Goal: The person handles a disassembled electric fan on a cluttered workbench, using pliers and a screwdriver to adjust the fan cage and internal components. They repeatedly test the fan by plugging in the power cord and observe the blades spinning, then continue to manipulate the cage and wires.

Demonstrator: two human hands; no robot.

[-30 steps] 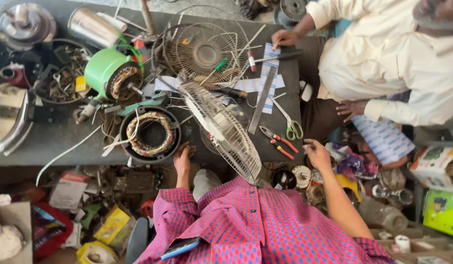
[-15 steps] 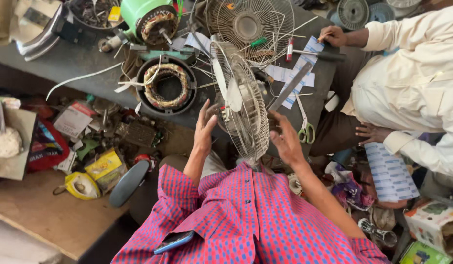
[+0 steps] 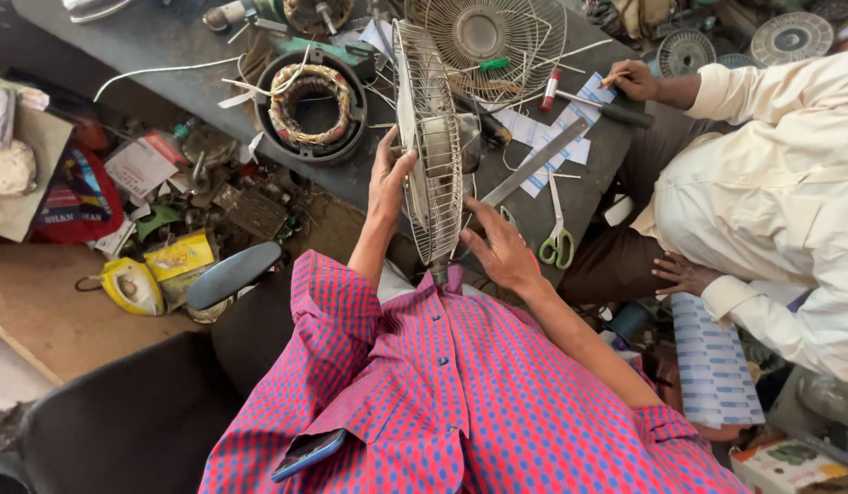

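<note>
A round wire fan cage point(image 3: 430, 137) with its motor stands on edge at the near rim of the dark workbench point(image 3: 168, 46). My left hand point(image 3: 388, 179) grips its left face, fingers curled over the wires. My right hand point(image 3: 500, 249) presses on the right face low down, fingers spread against the mesh. Between them the two hands keep the cage upright. My red and blue checked shirt point(image 3: 461, 393) fills the bottom of the view, with a phone point(image 3: 307, 454) in its pocket.
A copper-wound stator in a black ring point(image 3: 310, 105) lies left of the cage and a second fan guard point(image 3: 483, 37) behind it. Green-handled scissors point(image 3: 557, 240), a metal ruler point(image 3: 543, 160) and papers lie to the right. A seated person in cream point(image 3: 762, 192) writes there. Clutter covers the floor point(image 3: 168, 210).
The view has swung left and closer. Both my hands have gone from beside the cage onto it, and the cage now stands more edge-on between them.
</note>
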